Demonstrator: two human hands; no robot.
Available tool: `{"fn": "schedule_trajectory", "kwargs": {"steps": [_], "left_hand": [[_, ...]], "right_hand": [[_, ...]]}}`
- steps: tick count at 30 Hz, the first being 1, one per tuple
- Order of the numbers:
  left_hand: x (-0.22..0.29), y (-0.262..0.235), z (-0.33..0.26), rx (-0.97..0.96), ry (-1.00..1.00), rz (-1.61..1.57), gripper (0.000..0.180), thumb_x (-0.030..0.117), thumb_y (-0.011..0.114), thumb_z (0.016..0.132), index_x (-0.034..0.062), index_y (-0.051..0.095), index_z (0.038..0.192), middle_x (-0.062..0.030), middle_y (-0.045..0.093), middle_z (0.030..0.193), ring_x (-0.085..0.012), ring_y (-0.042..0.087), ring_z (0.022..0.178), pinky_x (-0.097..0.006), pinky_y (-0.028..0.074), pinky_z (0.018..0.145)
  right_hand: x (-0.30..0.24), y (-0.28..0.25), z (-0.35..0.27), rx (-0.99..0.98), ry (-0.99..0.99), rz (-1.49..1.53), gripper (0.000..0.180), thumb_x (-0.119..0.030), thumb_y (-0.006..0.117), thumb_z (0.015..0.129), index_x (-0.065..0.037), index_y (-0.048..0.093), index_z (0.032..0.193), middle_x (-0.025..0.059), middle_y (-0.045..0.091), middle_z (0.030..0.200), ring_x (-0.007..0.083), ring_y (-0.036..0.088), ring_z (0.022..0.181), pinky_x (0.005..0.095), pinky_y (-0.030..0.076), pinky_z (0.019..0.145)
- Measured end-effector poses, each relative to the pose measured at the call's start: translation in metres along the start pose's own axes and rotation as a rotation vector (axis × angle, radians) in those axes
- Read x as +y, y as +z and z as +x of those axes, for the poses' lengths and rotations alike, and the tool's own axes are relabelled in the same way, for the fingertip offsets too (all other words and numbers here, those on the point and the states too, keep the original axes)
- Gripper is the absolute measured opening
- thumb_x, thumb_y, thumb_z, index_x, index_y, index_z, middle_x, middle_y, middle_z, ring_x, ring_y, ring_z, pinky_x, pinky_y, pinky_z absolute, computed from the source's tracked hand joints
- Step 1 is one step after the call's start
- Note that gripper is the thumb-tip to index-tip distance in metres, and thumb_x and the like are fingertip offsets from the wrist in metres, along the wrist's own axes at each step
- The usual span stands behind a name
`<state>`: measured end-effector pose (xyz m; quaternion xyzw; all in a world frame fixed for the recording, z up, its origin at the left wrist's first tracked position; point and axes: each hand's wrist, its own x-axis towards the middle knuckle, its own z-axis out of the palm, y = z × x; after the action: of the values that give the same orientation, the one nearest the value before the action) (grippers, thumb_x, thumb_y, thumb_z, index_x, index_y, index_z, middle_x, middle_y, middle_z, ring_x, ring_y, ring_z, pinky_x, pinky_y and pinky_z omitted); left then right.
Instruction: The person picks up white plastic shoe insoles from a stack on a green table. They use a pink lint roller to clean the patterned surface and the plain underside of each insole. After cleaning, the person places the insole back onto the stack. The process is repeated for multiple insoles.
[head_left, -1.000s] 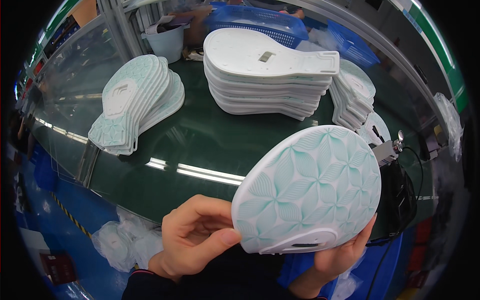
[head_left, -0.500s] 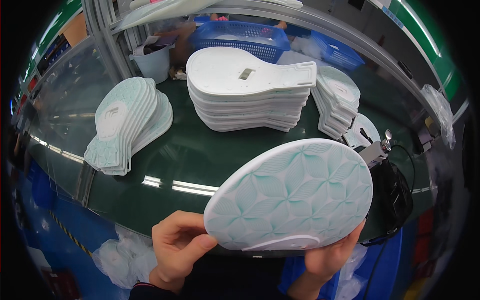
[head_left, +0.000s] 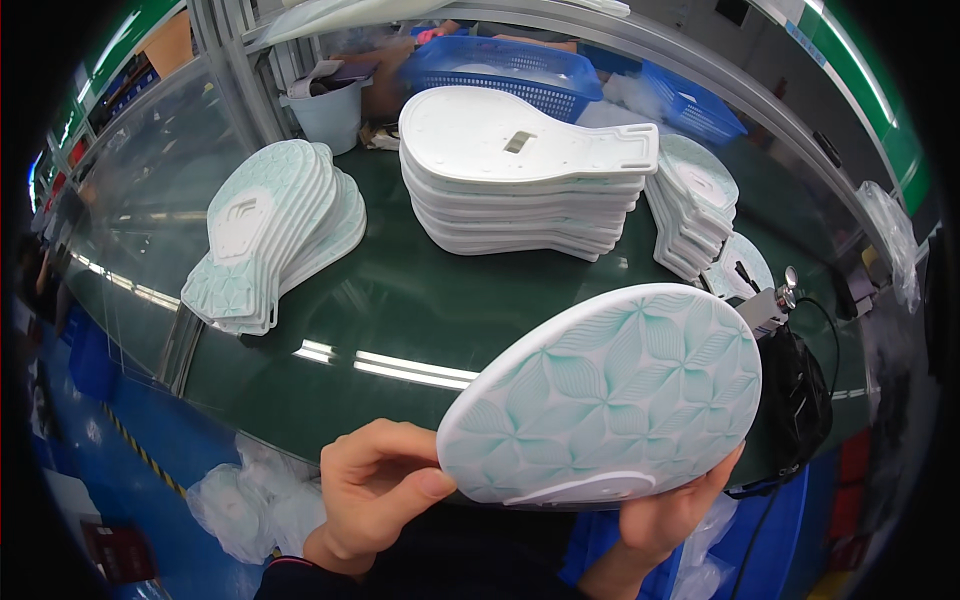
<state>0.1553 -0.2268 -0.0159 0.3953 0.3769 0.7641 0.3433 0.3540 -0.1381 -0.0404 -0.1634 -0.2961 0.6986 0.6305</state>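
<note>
With the left hand (head_left: 375, 492) pinching the patterned panel (head_left: 620, 390) by its left edge and the right hand (head_left: 668, 512) gripping its lower right, fingers (head_left: 722, 474) partly hidden, light rim contact should suit best.

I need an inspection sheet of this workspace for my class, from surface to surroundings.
Surface: dark green table, glossy, reflecting lights.
Work pieces: patterned panel, held tilted; left stack, middle stack and right stack of similar panels beyond.
Clutter: black object at the right; pale bucket holding items at the back.
Hands: left hand at the panel's left edge; right hand at its lower right.
Cables: black cable beside the black object.
Surroundings: blue baskets beyond the stacks.
</note>
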Motion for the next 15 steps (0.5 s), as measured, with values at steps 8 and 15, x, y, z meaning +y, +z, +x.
{"fn": "schedule_trajectory", "kwargs": {"steps": [8, 15], "left_hand": [[-0.0024, -0.0012, -0.0008, 0.065, -0.015, 0.008, 0.014, -0.002, 0.063, 0.075, -0.0058, 0.058, 0.088, -0.0117, 0.063, 0.079, -0.0107, 0.057, 0.067, -0.021, 0.046, 0.063], [-0.0053, -0.007, -0.004, 0.216, 0.015, 0.066, 0.017, 0.002, 0.067, 0.07, -0.005, 0.059, 0.083, -0.0092, 0.062, 0.075, -0.0109, 0.057, 0.066, -0.023, 0.044, 0.064]], "right_hand": [[-0.0002, 0.0015, 0.0012, -0.02, 0.025, -0.007, 0.049, -0.042, 0.029, 0.094, -0.012, 0.033, 0.132, 0.0053, 0.04, 0.131, 0.0235, 0.041, 0.117, 0.0404, 0.033, 0.098], [0.0011, 0.0039, 0.0008, -0.156, 0.086, 0.043, 0.054, -0.045, 0.03, 0.092, -0.011, 0.029, 0.134, 0.007, 0.037, 0.133, 0.0259, 0.04, 0.118, 0.0429, 0.033, 0.098]]}}
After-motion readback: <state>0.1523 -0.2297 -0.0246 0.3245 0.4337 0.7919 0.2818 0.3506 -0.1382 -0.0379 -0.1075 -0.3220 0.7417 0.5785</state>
